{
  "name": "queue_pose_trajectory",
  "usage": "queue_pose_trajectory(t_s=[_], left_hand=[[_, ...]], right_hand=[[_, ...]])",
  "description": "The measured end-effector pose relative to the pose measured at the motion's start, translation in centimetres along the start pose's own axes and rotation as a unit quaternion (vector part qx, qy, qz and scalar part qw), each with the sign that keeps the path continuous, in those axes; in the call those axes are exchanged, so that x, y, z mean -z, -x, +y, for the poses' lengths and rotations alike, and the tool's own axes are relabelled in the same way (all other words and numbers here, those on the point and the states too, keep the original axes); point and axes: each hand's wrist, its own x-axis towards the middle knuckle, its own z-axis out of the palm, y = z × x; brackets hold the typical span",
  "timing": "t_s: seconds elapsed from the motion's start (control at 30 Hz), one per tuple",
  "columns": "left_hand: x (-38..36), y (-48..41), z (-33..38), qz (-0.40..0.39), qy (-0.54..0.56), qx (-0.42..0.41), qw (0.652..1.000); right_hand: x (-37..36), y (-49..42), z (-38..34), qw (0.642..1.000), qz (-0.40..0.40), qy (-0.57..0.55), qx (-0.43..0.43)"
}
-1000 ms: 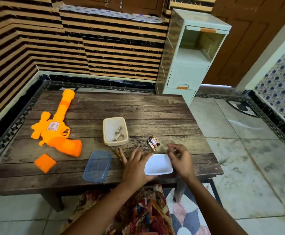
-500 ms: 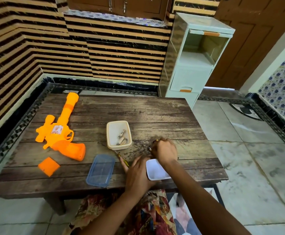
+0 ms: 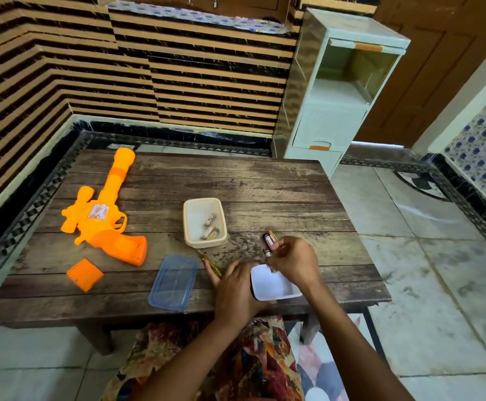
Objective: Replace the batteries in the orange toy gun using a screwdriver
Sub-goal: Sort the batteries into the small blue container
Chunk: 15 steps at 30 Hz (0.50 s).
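The orange toy gun (image 3: 103, 221) lies on its side at the left of the wooden table (image 3: 236, 183). Its orange battery cover (image 3: 84, 274) lies loose in front of it. Small batteries (image 3: 268, 240) lie right of centre, and my right hand (image 3: 294, 261) pinches them with curled fingers. Just below, a white container (image 3: 273, 287) sits at the table's front edge. My left hand (image 3: 236, 290) rests against its left side, fingers stretched on the table. A thin yellow screwdriver (image 3: 211, 261) pokes out from under that hand.
A cream tub (image 3: 204, 202) with small metal bits inside stands mid-table. Its clear blue lid (image 3: 173, 282) lies near the front edge. A pale plastic drawer cabinet (image 3: 337, 96) stands behind the table's right corner. A striped wall runs along the back and left.
My right hand left the white container's right side, reached forward to the batteries and closed its fingers on them. The left hand stayed beside the container.
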Motion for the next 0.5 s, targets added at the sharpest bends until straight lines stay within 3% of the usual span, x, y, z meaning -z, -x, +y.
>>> queue_pose_trajectory(t_s=[0.17,0.5], left_hand=[[0.2,0.3,0.3,0.021,0.020,-0.003,1.000],[0.6,0.2,0.4,0.014,0.015,-0.005,1.000]], right_hand=[[-2.5,1.9,1.7,0.991,-0.062,0.117,-0.001],[-3.3,2.5,2.1,0.999,-0.036,0.003,-0.006]])
